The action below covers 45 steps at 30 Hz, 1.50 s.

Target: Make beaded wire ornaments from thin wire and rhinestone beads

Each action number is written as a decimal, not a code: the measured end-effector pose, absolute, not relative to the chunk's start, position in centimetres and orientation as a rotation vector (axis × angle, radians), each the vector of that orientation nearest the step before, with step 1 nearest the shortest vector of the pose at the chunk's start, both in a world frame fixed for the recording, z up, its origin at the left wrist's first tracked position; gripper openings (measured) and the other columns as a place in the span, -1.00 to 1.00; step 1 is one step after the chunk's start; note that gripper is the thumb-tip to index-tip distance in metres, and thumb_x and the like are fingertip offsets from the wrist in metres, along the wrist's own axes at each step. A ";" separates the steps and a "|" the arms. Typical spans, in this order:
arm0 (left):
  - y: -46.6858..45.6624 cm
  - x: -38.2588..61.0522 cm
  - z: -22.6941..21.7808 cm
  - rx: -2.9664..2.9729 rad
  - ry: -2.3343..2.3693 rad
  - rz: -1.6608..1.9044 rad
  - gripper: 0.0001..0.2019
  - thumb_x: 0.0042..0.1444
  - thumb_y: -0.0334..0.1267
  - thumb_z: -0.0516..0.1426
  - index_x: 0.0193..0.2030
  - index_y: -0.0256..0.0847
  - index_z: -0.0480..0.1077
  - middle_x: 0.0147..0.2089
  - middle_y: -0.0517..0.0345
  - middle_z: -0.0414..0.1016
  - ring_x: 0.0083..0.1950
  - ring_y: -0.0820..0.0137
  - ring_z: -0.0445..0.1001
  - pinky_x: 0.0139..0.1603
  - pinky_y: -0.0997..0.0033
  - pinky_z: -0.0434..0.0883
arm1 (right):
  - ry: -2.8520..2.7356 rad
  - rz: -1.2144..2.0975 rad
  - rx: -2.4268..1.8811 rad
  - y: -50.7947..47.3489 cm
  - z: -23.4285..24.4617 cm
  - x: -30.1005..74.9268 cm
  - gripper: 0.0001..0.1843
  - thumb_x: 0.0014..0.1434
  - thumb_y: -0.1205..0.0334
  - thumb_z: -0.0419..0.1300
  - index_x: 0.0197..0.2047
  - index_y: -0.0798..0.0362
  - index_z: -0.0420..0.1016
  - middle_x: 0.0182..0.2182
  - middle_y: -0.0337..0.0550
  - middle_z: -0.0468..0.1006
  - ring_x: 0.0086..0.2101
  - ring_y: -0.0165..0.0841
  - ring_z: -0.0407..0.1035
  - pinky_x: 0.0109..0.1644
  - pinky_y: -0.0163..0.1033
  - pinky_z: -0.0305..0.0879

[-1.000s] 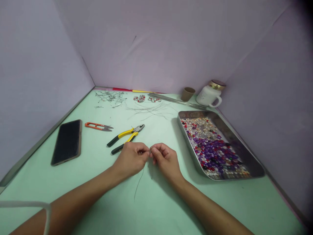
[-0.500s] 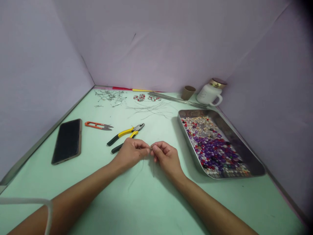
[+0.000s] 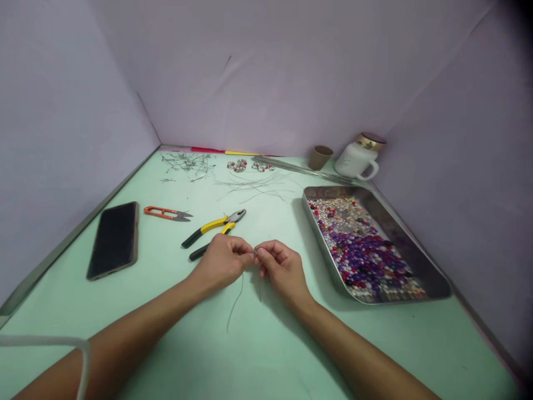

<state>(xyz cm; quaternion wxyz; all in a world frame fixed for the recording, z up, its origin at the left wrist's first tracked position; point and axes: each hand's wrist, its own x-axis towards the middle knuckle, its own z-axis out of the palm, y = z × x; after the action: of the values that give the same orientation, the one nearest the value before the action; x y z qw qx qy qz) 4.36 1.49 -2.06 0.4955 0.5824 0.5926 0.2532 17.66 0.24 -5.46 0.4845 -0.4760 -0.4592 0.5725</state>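
Observation:
My left hand (image 3: pixel 227 258) and my right hand (image 3: pixel 283 268) meet fingertip to fingertip over the pale green table. Both pinch a thin wire (image 3: pixel 236 305), whose one end curves down below my left hand. A second, shorter wire end hangs under my right fingers. The spot where the wire is pinched is too small to make out. Just behind my left hand lie pliers (image 3: pixel 214 224) with yellow and black handles, jaws pointing away. Orange thread snips (image 3: pixel 167 214) rest farther left.
A metal tray (image 3: pixel 328 261) of mixed beads stands at right. A phone (image 3: pixel 113 240) lies at left. Along the back are twisted wire pieces (image 3: pixel 187 164), beaded pieces (image 3: pixel 237 165), loose wires (image 3: pixel 254 185), a brown cup (image 3: pixel 320 158) and a lidded white mug (image 3: pixel 353 160).
The wire end below my left hand has swung from a slanting, blurred line to a steeper curve. My hands stay together at nearly the same place.

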 end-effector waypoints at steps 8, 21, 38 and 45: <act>1.6 4.3 -1.7 1.371 1.448 0.676 -0.90 -0.19 -0.32 0.07 -0.57 -0.29 0.38 -0.64 0.31 0.26 -0.61 0.59 0.14 -0.61 0.59 0.07 | -1.068 1.476 -1.193 0.5 -5.2 18.0 -0.87 -0.06 0.27 0.17 -0.40 0.14 0.44 -0.60 -0.26 0.44 -0.67 -0.57 0.18 -0.61 -0.43 0.09; 2.1 3.8 -1.4 1.550 1.495 0.580 -0.79 -0.10 -0.18 0.04 -0.43 -0.26 0.41 -0.57 0.23 0.35 -0.56 0.49 0.26 -0.54 0.51 0.19 | -1.035 1.437 -1.274 0.8 -5.8 18.2 -0.89 -0.09 0.26 0.19 -0.51 0.14 0.42 -0.65 -0.28 0.42 -0.65 -0.56 0.16 -0.61 -0.42 0.01; 3.4 1.3 -1.8 2.287 2.043 -0.205 -0.75 -0.19 -0.44 -0.02 -0.29 -0.26 0.29 -0.25 -0.03 0.24 -0.22 0.21 0.29 -0.45 0.39 0.22 | -0.855 1.409 -1.259 1.7 -5.3 18.8 -0.82 -0.13 0.20 0.21 -0.48 0.16 0.43 -0.68 -0.28 0.40 -0.75 -0.63 -0.04 -0.72 -0.44 -0.19; 0.2 1.0 -1.3 2.069 1.591 0.165 -0.47 -0.35 -0.61 -0.11 -0.17 -0.17 0.29 -0.14 0.09 0.28 -0.13 0.34 0.30 -0.16 0.45 0.28 | -0.801 1.369 -1.212 3.3 -3.7 19.0 -0.78 -0.17 0.19 0.23 -0.47 0.19 0.43 -0.68 -0.27 0.39 -0.76 -0.63 -0.05 -0.73 -0.45 -0.20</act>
<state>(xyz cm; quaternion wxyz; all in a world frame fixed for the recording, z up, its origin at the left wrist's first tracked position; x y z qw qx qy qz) 1.03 0.22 -1.28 0.2600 0.7639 0.5875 0.0608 19.03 3.26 -3.68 0.5420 -0.5103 -0.3373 0.5763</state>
